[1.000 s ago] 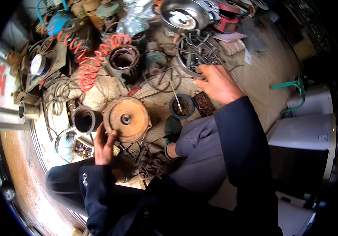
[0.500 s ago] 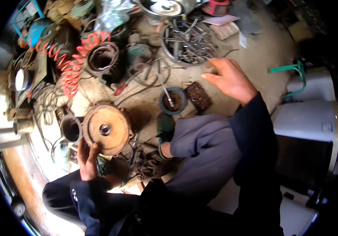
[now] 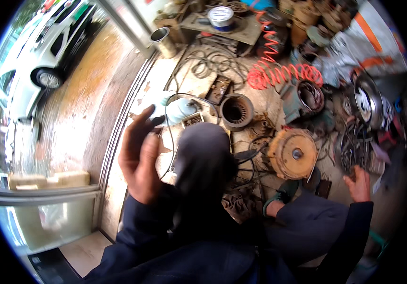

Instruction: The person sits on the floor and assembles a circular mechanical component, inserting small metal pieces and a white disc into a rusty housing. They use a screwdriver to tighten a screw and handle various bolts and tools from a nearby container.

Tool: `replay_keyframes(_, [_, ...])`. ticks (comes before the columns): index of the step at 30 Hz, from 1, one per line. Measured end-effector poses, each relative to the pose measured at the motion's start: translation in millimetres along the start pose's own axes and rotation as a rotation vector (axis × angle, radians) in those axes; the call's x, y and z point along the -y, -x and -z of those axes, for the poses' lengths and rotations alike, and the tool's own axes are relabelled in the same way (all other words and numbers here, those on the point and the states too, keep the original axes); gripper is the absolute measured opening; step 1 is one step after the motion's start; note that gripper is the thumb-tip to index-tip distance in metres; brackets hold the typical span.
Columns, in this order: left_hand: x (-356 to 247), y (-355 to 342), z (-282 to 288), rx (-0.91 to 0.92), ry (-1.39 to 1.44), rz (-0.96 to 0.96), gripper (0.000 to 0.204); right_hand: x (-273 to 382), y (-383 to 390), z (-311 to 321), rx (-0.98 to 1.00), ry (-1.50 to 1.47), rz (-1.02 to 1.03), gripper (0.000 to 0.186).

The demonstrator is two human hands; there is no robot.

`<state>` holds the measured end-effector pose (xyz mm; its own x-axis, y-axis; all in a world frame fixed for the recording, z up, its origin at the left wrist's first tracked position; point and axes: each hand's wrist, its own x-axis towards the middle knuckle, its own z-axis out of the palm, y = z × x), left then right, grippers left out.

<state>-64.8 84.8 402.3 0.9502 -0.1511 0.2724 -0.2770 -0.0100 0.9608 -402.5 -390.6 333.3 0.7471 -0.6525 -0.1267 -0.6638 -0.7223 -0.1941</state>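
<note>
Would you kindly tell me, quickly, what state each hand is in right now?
Left hand: open, nothing seen in it.
Right hand: near the heap of metal parts; whether open or holding anything cannot be told.

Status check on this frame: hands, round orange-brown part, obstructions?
Left hand raised, open, empty. Right hand near metal bowl, grip unclear. Round part untouched. Bent knee between left hand and part.

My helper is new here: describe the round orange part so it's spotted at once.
Find the red coiled hose. Below it in the picture sits the round orange part; unlike the hollow cylinder up to its left, its broad face is closed around a small hub.
</note>
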Motion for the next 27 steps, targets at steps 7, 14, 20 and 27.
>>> replay_keyframes(7, [221.0, 65.2, 223.9, -0.184, -0.259, 0.419, 0.024, 131.2, -9.3, -14.9, 0.204, -0.052, 0.215, 0.108])
replay_keyframes(14, [359.1, 214.0, 191.1, 0.082, -0.498, 0.951, 0.025, 167.3, -12.0, -60.5, 0.247, -0.226, 0.127, 0.113])
replay_keyframes(20, [387.7, 224.9, 150.8, 0.083, -0.674, 0.947, 0.025, 174.6, -19.8, -61.7, 0.243, -0.187, 0.093, 0.106])
replay_keyframes(27, [404.7, 192.6, 131.3, 0.010, -0.736, 0.848, 0.035, 193.3, -29.4, -57.1, 0.280, -0.155, 0.021, 0.101])
